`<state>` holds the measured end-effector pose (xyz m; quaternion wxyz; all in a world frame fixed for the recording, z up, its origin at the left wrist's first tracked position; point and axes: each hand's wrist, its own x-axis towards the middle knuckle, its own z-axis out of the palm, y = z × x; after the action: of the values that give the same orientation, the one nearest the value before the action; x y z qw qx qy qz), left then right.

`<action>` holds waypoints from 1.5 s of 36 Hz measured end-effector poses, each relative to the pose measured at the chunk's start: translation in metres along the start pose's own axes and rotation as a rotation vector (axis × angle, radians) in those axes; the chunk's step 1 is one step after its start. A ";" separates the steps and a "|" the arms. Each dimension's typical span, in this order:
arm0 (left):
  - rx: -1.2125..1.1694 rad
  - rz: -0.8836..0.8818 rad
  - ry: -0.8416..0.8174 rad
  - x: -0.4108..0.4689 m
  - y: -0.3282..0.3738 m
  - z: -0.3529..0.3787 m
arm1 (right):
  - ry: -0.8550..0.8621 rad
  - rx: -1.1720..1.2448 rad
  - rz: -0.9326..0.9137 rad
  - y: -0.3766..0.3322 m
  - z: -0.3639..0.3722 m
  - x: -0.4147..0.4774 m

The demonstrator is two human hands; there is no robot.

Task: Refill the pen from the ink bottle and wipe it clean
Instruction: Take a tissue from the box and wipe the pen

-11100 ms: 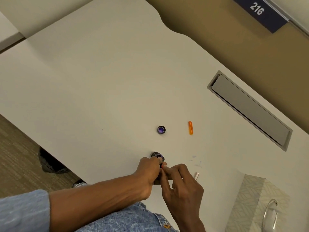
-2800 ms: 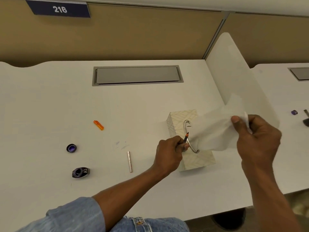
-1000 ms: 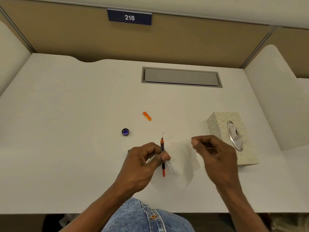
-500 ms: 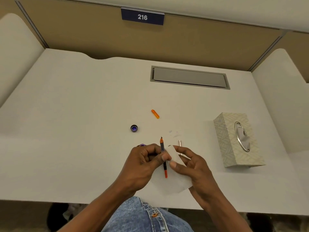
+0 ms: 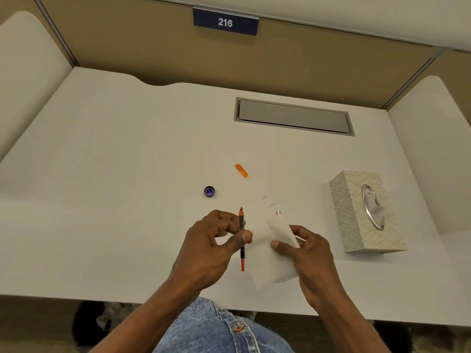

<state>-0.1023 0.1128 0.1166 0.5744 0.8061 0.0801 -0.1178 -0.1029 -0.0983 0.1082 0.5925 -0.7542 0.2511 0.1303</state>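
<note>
My left hand (image 5: pixel 211 247) pinches a thin orange and black pen (image 5: pixel 241 258) between thumb and fingers, nib pointing away from me. My right hand (image 5: pixel 307 248) holds a white tissue (image 5: pixel 267 261) just right of the pen, a small gap between them. The ink bottle is hidden behind my left hand. Its purple cap (image 5: pixel 209 191) lies open side up on the desk beyond my left hand. An orange pen cap (image 5: pixel 241 170) lies further back. The end of a silver pen barrel (image 5: pixel 278 213) shows above the tissue.
A patterned tissue box (image 5: pixel 351 220) with a metal ring opening stands at the right. A grey cable hatch (image 5: pixel 293 116) is set in the white desk (image 5: pixel 114 161) at the back. Faint ink smudges (image 5: pixel 267 198) mark the desk. White dividers stand on both sides.
My right hand has drawn the tissue slightly to the right, away from the pen. My left hand keeps the pen in the same place.
</note>
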 end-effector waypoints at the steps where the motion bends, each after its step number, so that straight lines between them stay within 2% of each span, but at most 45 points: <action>1: 0.013 0.004 -0.013 -0.001 0.001 0.000 | 0.000 0.010 0.007 0.000 0.000 0.000; 8: 0.027 -0.066 -0.101 -0.004 0.001 0.004 | -0.120 0.192 0.029 -0.006 0.006 -0.003; 13: -0.093 -0.128 -0.079 -0.004 0.002 0.003 | -0.202 0.265 0.029 -0.011 0.005 -0.003; 23: -0.300 -0.269 -0.041 0.000 -0.001 0.003 | 0.064 -0.174 -0.353 -0.005 0.013 -0.009; 25: -0.323 -0.283 -0.013 0.000 0.000 0.004 | 0.096 -0.164 -0.361 -0.004 0.017 -0.012; 30: -0.368 -0.325 -0.010 0.002 0.002 0.004 | 0.110 0.071 -0.263 0.002 0.029 -0.015; 37: -0.169 -0.304 -0.098 0.001 0.002 0.003 | 0.068 0.245 -0.102 0.000 0.031 -0.012; 43: 0.235 -0.198 -0.095 -0.004 0.012 -0.001 | 0.097 0.232 -0.072 -0.005 0.032 -0.005; 54: 0.377 -0.164 -0.026 -0.001 0.003 0.003 | -0.086 0.330 0.062 -0.011 0.035 -0.012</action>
<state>-0.1030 0.1088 0.1185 0.4029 0.8885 0.1145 -0.1875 -0.1034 -0.0601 0.1136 0.7142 -0.6323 0.2668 0.1377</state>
